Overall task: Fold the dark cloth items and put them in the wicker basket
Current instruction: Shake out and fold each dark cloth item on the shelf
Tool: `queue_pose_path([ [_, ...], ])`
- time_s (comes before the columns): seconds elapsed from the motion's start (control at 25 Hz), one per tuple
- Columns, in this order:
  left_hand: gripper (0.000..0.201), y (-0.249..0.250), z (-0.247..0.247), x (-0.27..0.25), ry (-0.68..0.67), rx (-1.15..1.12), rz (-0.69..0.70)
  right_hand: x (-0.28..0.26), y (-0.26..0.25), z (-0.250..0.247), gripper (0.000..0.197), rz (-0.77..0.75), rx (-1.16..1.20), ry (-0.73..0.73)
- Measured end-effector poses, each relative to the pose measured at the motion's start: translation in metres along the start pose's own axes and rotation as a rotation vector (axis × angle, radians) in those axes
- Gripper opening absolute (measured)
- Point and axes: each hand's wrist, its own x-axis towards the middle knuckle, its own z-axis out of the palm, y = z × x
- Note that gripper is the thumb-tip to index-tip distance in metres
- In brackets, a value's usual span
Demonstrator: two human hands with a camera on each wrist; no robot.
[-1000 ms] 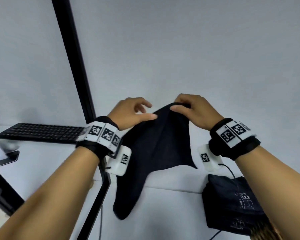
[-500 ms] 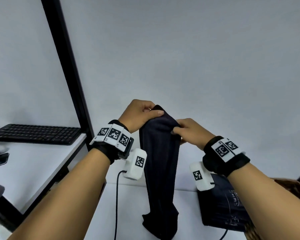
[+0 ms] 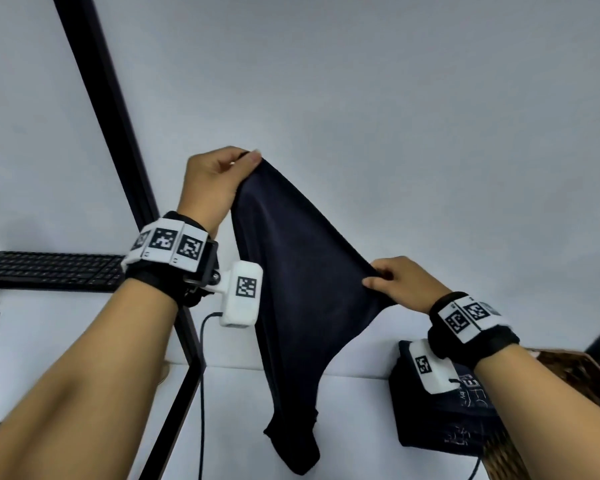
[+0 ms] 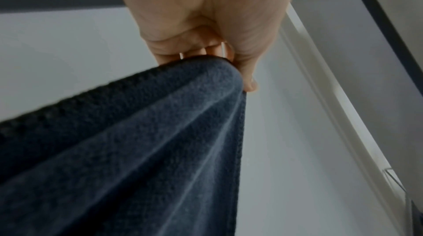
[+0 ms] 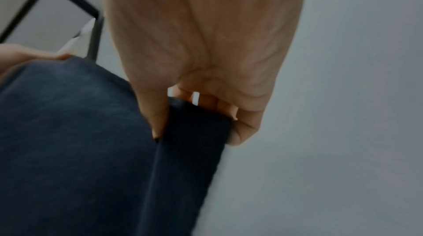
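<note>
Desk (image 3: 354,420) surface, white, runs below everything, with a keyboard (image 3: 49,271) far left. Dark cloth (image 3: 291,289) hangs in the air above it, stretched on a slant between two held corners, its tail dangling. Folded dark items (image 3: 444,420) lie at right beside the wicker basket (image 3: 575,382). Left hand (image 3: 212,183) pinches the upper corner; right hand (image 3: 399,284) pinches the lower one, each grip tight on fabric. Judging by this, folding is just starting: next, level the corners and bring them together.

White table (image 3: 354,427) bears folded dark cloths (image 3: 444,420), wicker basket (image 3: 575,379).
</note>
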Motion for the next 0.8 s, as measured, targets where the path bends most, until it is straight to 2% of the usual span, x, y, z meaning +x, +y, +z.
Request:
queue_pose_path([
  [0.04, 0.015, 0.001, -0.008, 0.004, 0.025, 0.003, 0.005, 0.001, 0.005, -0.006, 0.030, 0.015, 0.010, 0.088],
  [0.12, 0.015, 0.001, -0.024, 0.010, 0.074, 0.040, 0.022, 0.004, 0.004, -0.025, 0.026, 0.017, 0.025, 0.353],
  [0.2, 0.016, -0.002, -0.037, 0.014, 0.117, 0.061, 0.016, 0.008, -0.007, -0.050, 0.015, -0.012, 0.162, 0.517],
  [0.28, 0.016, -0.004, -0.053, 0.014, 0.127, 0.040, -0.014, 0.010, -0.018, -0.075, 0.009, -0.064, 0.266, 0.530],
  [0.36, 0.012, -0.007, -0.071, 0.013, 0.095, 0.033, -0.045, 0.010, -0.024, -0.093, 0.009, -0.090, 0.215, 0.542],
  [0.48, 0.013, -0.010, -0.087, 0.010, 0.072, 0.120, -0.051, 0.011, -0.030, -0.107, 0.006, -0.112, 0.174, 0.636],
  [0.68, 0.006, -0.028, -0.064, 0.018, 0.031, 0.186, -0.134, 0.047, -0.018, -0.107, 0.009, -0.082, 0.328, 0.654],
  [0.8, 0.005, -0.040, -0.048, 0.032, 0.082, 0.118, -0.158, 0.075, -0.006, -0.111, 0.006, -0.062, 0.372, 0.699],
])
